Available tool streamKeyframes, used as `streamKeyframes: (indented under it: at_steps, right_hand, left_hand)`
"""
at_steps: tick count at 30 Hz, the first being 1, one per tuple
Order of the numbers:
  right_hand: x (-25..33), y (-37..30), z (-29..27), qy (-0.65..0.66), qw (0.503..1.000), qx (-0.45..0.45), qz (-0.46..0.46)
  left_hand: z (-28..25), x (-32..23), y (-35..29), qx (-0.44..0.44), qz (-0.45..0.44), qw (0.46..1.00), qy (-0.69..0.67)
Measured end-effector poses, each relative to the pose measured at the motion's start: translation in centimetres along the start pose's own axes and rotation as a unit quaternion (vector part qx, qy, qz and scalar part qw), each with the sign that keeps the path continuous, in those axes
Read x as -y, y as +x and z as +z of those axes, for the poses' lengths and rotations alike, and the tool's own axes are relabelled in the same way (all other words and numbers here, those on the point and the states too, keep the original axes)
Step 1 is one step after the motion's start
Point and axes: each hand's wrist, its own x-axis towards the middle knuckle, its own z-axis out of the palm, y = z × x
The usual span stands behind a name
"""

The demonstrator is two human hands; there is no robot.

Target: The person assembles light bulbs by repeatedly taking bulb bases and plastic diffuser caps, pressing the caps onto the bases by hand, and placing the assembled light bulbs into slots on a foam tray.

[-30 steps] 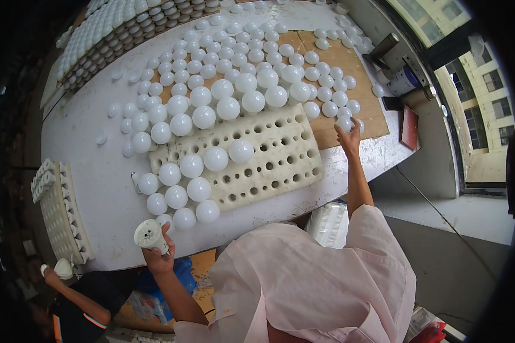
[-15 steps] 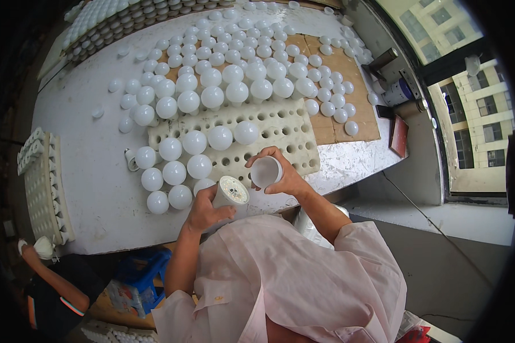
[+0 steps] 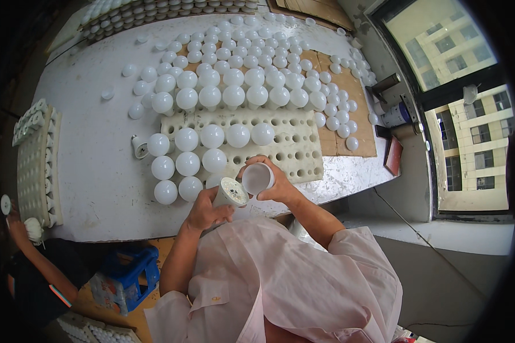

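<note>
In front of my chest, my left hand (image 3: 202,211) is wrapped round the white body of an LED bulb (image 3: 233,192), its round circuit board facing up and uncovered. Close on its right, my right hand (image 3: 281,187) grips a white bulb cover (image 3: 257,178) by its sides, with the hollow mouth turned toward me. The cover's rim is beside the board, tilted; whether they touch I cannot tell. Just beyond both hands lies a pale tray with holes (image 3: 299,153). Bulbs with round white domes (image 3: 212,136) stand in rows at its left and far side.
Many loose white covers (image 3: 252,50) spread over the table and a cardboard sheet (image 3: 357,146). One uncovered bulb (image 3: 139,147) lies left of the tray. More pale trays (image 3: 37,166) are stacked at the left edge, near another person's arm (image 3: 40,263). A window (image 3: 469,137) is on the right.
My hands have come closer together, bringing the cover right beside the bulb body. The whole view has shifted slightly. At the left, the other person's hand has moved, and a round white-faced piece now shows there.
</note>
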Motion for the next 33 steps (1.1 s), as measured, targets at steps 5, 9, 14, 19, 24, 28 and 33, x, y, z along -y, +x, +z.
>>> streamKeyframes:
  at_steps: [5,9,14,19,24,28,33]
  right_hand:
    - [-0.2,0.3,0.4,-0.009,1.0,0.003,0.008]
    - [0.2,0.4,0.5,-0.02,0.999,0.011,0.023]
    - [0.6,0.4,0.3,-0.2,0.979,0.033,-0.031]
    - [3.0,0.5,2.9,-0.424,0.903,0.076,-0.004]
    - [3.3,0.8,3.8,-0.499,0.853,0.147,0.041]
    - [2.8,0.8,4.1,-0.504,0.848,0.163,0.02]
    - [1.3,1.3,4.5,-0.467,0.861,0.105,-0.172]
  left_hand:
    - [-0.2,-0.2,-0.5,-0.012,-0.004,1.0,-0.008]
    - [-1.0,0.2,-0.7,0.01,-0.003,1.0,-0.009]
    - [-0.5,-0.8,-0.7,0.001,-0.023,1.0,-0.011]
    - [-0.3,-2.0,-0.6,-0.033,-0.076,0.987,0.135]
    - [-0.5,-1.9,-0.6,-0.03,-0.078,0.976,0.2]
    - [-0.8,-1.7,-1.0,-0.028,-0.081,0.969,0.232]
    - [-0.5,-1.8,-1.1,-0.043,-0.08,0.972,0.217]
